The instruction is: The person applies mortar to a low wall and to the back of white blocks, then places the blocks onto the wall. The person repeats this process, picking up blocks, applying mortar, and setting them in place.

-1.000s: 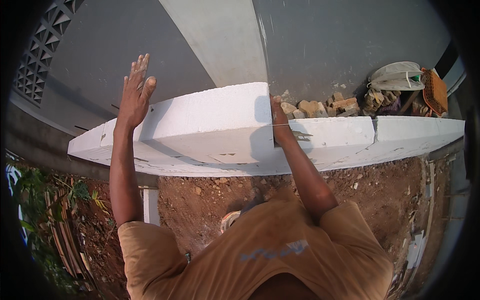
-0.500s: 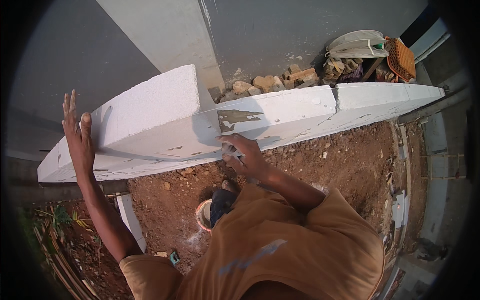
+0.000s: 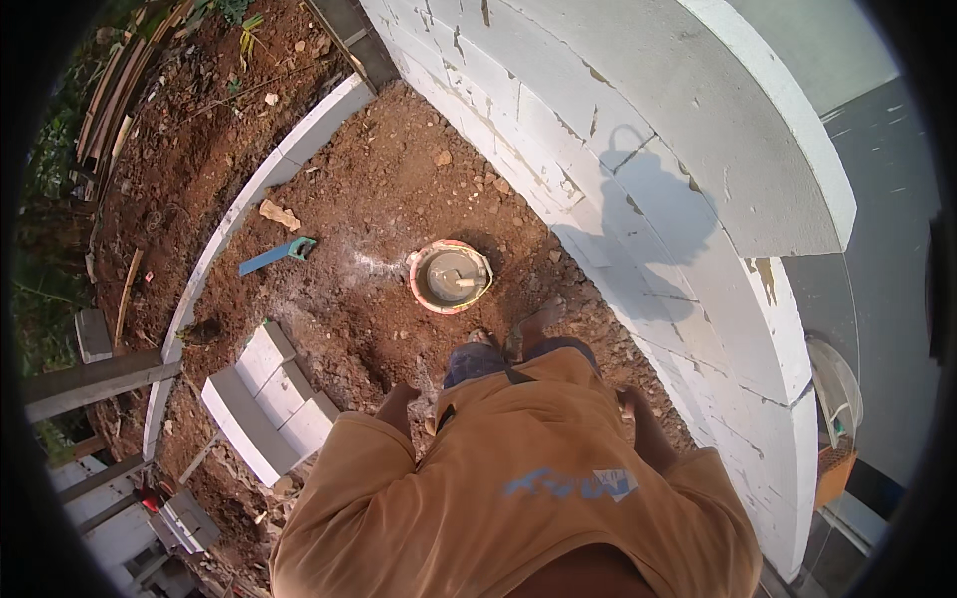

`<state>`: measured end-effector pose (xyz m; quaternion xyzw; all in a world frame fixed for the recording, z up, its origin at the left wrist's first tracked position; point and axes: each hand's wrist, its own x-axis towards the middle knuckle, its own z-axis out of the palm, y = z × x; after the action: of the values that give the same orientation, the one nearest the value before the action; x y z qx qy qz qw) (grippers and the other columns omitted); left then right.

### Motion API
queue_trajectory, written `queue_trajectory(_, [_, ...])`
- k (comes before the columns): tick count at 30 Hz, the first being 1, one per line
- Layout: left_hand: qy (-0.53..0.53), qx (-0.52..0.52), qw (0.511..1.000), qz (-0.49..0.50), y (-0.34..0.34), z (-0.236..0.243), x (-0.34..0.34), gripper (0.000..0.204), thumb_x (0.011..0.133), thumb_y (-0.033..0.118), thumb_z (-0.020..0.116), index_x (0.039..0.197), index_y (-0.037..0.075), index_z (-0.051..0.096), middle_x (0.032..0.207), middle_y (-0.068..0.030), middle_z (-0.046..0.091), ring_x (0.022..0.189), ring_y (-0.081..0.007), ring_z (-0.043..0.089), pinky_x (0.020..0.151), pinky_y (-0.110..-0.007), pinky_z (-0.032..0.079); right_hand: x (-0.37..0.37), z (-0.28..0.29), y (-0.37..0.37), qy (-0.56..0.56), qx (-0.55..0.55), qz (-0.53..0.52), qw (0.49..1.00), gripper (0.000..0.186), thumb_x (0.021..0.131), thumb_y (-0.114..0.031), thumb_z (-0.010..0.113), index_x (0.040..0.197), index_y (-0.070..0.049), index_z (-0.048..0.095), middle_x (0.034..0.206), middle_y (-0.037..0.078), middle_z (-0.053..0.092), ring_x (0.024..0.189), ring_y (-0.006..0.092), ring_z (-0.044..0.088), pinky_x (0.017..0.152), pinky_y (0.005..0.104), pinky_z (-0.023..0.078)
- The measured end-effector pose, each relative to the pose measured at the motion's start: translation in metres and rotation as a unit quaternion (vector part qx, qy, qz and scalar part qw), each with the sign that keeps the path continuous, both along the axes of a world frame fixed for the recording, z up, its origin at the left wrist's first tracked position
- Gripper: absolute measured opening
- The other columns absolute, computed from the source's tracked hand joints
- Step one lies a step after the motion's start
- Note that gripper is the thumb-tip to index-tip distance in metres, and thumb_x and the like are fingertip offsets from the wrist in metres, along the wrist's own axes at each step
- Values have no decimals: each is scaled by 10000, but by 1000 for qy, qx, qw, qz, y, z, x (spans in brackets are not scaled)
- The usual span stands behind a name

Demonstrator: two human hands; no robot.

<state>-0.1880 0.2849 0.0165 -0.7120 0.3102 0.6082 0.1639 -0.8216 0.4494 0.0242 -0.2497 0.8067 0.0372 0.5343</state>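
My left hand [image 3: 401, 395] hangs low beside my body, over the red soil. On the other side my right hand [image 3: 630, 399] hangs near the foot of the white block wall [image 3: 558, 169]. Both are small and partly covered by my arms and brown shirt, so their fingers do not show clearly. Neither hand touches the wall. In front of my feet stands a round bucket [image 3: 414, 289] of grey wet mortar, with what looks like a tool handle [image 3: 467, 282] in it. A handsaw [image 3: 267, 258] with a blue blade and green handle lies on the soil to the left.
Several white blocks [image 3: 269, 374] are stacked at my left. A low curved row of white blocks [image 3: 239, 204] edges the soil. Long wooden poles [image 3: 118, 75] lie at the far left. Behind the wall on the right is an orange crate [image 3: 833, 473].
Both hands have come down from the wall's top to my sides. My view has turned left, bringing the bucket, the handsaw and the block stack into clear sight.
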Motion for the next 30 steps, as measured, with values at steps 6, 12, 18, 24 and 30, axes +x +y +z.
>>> queue_trajectory(6, [22, -76, 987, 139, 181, 18, 13, 508, 944, 389, 635, 1345, 77, 630, 1311, -168, 662, 1183, -310, 641, 1007, -422, 490, 24, -36, -157, -26, -111, 213, 970, 356, 929, -304, 605, 1183, -68, 686, 949, 110, 720, 811, 225, 681, 703, 374, 544])
queue_trajectory(12, [-86, -164, 973, 137, 215, -65, 7, 534, 938, 406, 624, 1312, 26, 627, 1239, -196, 678, 1152, -268, 643, 980, -389, 488, 175, -118, -331, -99, -81, 266, 956, 376, 968, -320, 630, 1237, -60, 662, 967, 91, 719, 806, 196, 687, 706, 379, 546])
queue_trajectory(18, [58, -160, 917, 360, 90, -134, -93, 604, 920, 404, 675, 1354, -1, 563, 1185, -192, 687, 1131, -252, 643, 965, -356, 489, 263, -315, -390, -70, -42, 202, 976, 663, 962, -429, 637, 1507, -105, 441, 1383, 171, 591, 1210, 295, 612, 938, 438, 496])
queue_trajectory(24, [-60, -177, 974, 129, -27, -225, -159, 974, 868, 512, 694, 1595, 101, 194, 1633, -241, 175, 1473, -397, 279, 1186, -447, 280, 349, -348, -412, -211, -87, -11, 974, 600, 1016, -393, 575, 1455, 2, 467, 1412, 160, 554, 1259, 281, 561, 1040, 394, 441])
queue_trajectory(30, [-100, -293, 907, 286, -113, -260, -123, 924, 916, 523, 629, 1592, 70, 191, 1641, -220, 186, 1538, -365, 141, 1217, -573, 174, 451, -214, -403, -312, -238, 320, 862, 415, 1054, -341, 523, 1332, -45, 608, 1276, 134, 653, 1165, 273, 613, 985, 374, 469])
